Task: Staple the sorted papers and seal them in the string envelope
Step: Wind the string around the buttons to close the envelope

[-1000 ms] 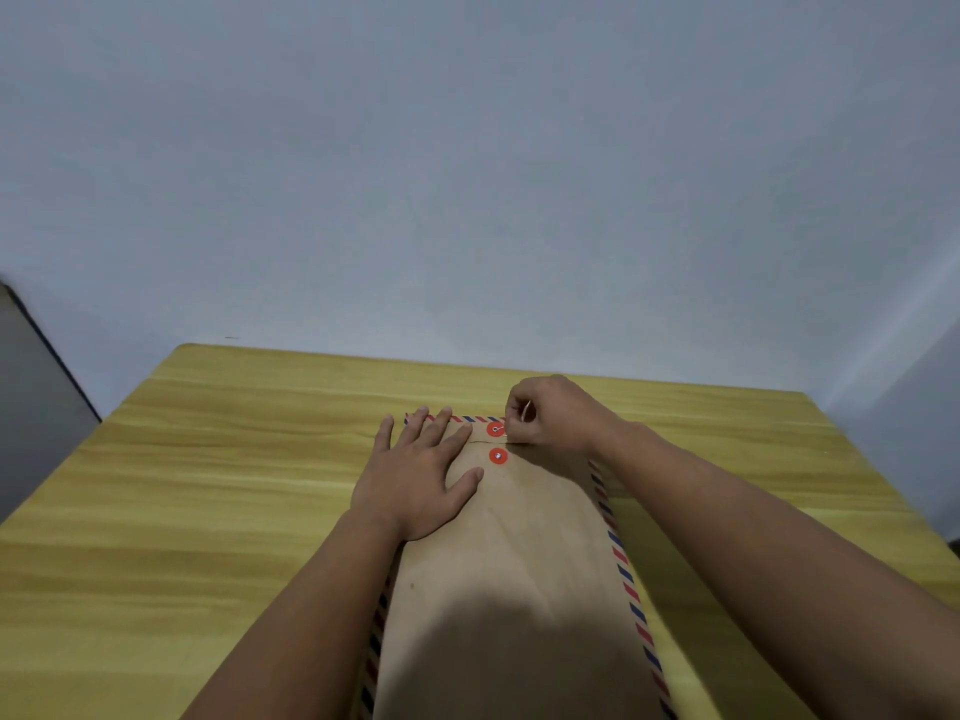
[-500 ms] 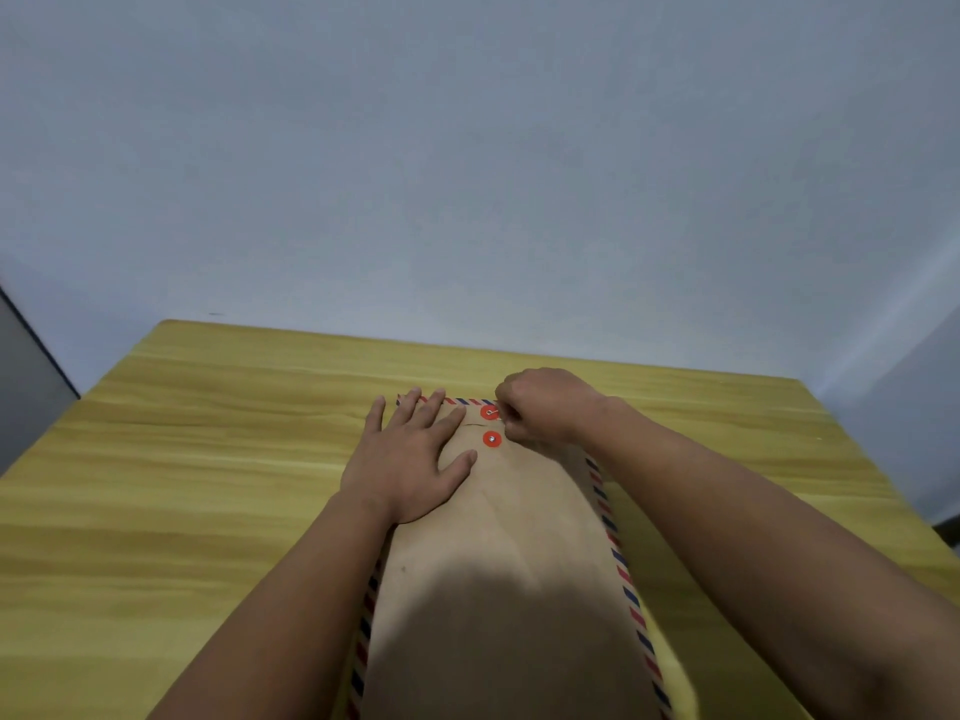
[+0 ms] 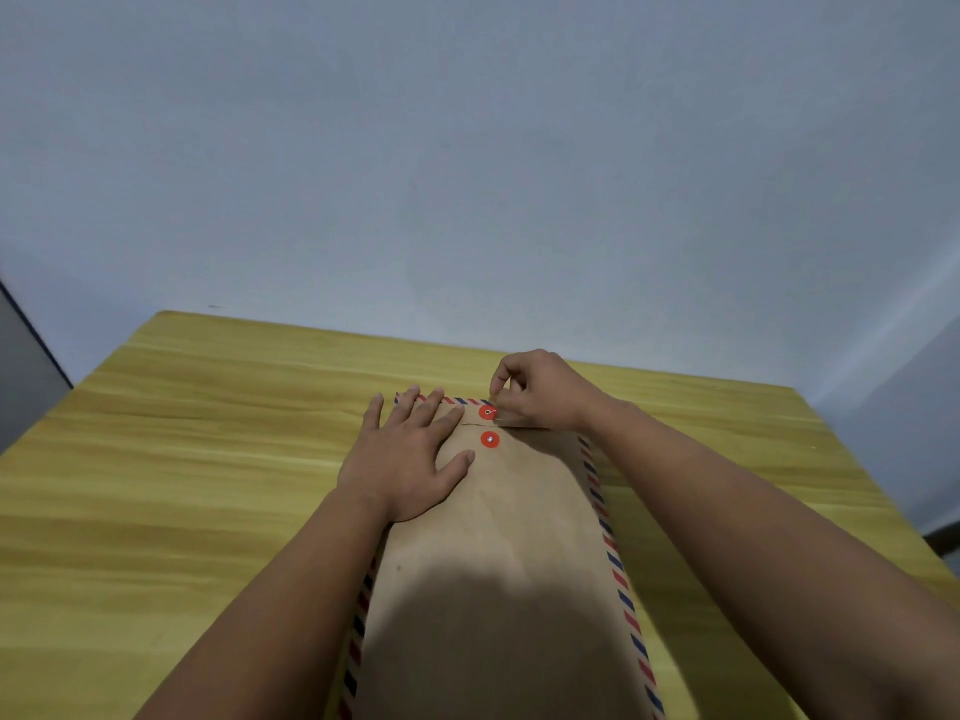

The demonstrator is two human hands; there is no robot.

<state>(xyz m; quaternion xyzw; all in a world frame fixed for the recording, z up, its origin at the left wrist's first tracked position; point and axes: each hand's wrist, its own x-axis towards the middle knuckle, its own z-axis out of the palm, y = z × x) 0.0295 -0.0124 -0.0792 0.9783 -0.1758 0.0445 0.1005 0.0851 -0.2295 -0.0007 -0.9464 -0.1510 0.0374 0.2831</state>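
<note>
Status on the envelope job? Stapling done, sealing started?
No papers or stapler in view, so stapling can't be confirmed. Envelope lies flap-down on the table. Left hand presses it flat; right hand pinches beside the upper red button. String too thin to see, winding unconfirmed.

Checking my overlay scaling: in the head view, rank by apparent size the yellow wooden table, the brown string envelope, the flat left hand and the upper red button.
1. Yellow wooden table
2. Brown string envelope, which nearness to the camera enlarges
3. Flat left hand
4. Upper red button
</note>
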